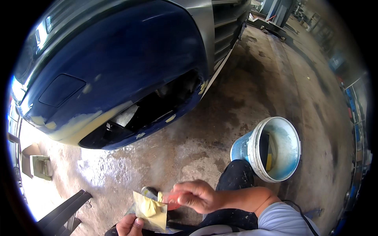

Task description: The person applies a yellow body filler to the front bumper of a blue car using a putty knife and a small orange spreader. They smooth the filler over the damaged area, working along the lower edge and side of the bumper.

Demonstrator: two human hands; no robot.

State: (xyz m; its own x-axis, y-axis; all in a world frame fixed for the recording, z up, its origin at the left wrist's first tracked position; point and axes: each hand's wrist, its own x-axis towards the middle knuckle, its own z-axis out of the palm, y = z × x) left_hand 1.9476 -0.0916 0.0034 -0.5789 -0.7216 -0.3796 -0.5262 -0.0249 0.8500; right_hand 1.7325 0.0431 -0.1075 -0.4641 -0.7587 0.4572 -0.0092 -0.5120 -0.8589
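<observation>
My left hand [130, 225] grips the lower corner of a thin, flat mixing board [156, 221], its thumb on top. A mound of pale yellow putty [151, 207] lies on the board. A reddish, see-through spreader [173, 200] is pinched in my right hand [199, 195], with a dab of putty at its left edge beside the board. Beyond my hands stands a dark blue car bumper [130, 59], with smeared yellow filler [90, 124] along its lower edge and small patches elsewhere.
A paint-stained white and blue bucket [240, 147] stands on the right by my knee, its mouth toward me, with something dark and yellow inside. Dark slanted bars [65, 210] rise at lower left. A small greenish block [40, 167] sits on the stained concrete floor [204, 137].
</observation>
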